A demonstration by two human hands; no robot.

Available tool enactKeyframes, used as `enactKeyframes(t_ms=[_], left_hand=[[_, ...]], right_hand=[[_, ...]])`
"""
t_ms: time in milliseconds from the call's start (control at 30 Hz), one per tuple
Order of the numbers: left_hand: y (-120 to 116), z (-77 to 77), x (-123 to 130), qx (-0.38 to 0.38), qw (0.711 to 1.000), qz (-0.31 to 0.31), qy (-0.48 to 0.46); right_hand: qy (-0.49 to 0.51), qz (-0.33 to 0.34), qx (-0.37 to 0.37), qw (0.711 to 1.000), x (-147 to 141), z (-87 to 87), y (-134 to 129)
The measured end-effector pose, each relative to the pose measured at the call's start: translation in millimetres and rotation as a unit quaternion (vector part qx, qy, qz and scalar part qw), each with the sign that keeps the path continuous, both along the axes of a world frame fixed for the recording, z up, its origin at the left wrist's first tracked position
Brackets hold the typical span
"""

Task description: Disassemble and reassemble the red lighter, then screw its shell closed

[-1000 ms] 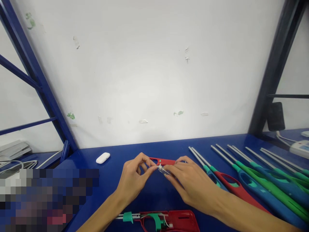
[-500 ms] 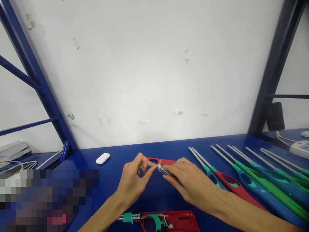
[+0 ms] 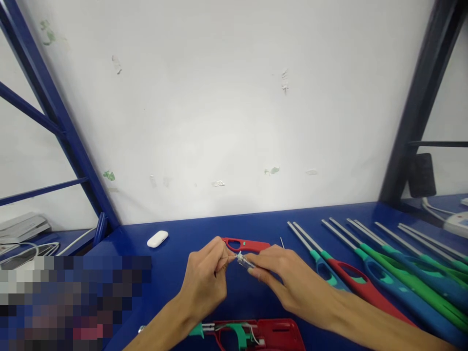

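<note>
Between the fingertips of my right hand [image 3: 280, 275] is a small clear fuel tank [image 3: 244, 262] with a whitish valve at its tip. My left hand [image 3: 208, 270] is closed at the tank's valve end, its fingers pinched on something too small to make out. Just behind them lies a red lighter casing half [image 3: 252, 244] with a loop opening. Below my hands, near the front edge of the view, an opened red lighter body [image 3: 280, 334] shows a green trigger [image 3: 240, 336], a white wire and a metal tube. My left forearm covers part of it.
Several long-necked lighters [image 3: 365, 282] in blue, red and green lie in a row on the right. A white earbud case [image 3: 158, 239] rests at the back left of the blue table [image 3: 190, 229]. Cables and a blurred patch are at left. A thin rod [image 3: 282, 242] lies behind my right hand.
My left fingers have curled from a spread pinch into a tighter closed grip at the valve end. The right hand still holds the tank, and the view has shifted slightly.
</note>
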State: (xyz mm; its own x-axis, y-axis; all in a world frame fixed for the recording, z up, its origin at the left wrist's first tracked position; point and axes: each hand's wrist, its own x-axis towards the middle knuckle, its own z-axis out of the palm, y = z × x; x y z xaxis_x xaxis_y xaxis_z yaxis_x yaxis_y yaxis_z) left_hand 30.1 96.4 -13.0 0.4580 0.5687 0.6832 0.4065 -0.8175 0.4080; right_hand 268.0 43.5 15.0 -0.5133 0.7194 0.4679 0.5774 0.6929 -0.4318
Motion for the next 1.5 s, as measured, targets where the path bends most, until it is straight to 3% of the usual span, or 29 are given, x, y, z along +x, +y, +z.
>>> enactKeyframes(t_ms=[367, 633, 733, 867, 967, 1100, 1500], left_hand=[[-6, -3.3, 5, -0.012, 0.999, 0.028, 0.018], [-5, 16.5, 12, -0.143, 0.983, 0.095, 0.066], [-12, 32.8, 13, -0.198, 0.969, 0.065, 0.132], [-30, 58.8, 12, -0.269, 0.935, -0.027, 0.229], [-43, 69.6, 12, -0.31, 0.908, -0.081, 0.268], [-44, 67.5, 14, -0.321, 0.897, -0.09, 0.291], [-37, 58.4, 14, -0.308, 0.898, -0.122, 0.289]], right_hand=[[-0.026, 0.002, 0.002, 1.0, -1, 1.7, -2], [-0.057, -0.089, 0.018, 0.994, 8, 5.2, 6], [-0.08, -0.13, 0.033, 0.988, 15, 1.5, 13], [-0.103, -0.154, 0.043, 0.982, 18, 0.9, 14], [-0.116, -0.157, 0.05, 0.979, 16, 3.3, 9], [-0.133, -0.156, 0.065, 0.977, 12, 4.2, 4], [-0.162, -0.117, 0.093, 0.975, 8, 2.9, 1]])
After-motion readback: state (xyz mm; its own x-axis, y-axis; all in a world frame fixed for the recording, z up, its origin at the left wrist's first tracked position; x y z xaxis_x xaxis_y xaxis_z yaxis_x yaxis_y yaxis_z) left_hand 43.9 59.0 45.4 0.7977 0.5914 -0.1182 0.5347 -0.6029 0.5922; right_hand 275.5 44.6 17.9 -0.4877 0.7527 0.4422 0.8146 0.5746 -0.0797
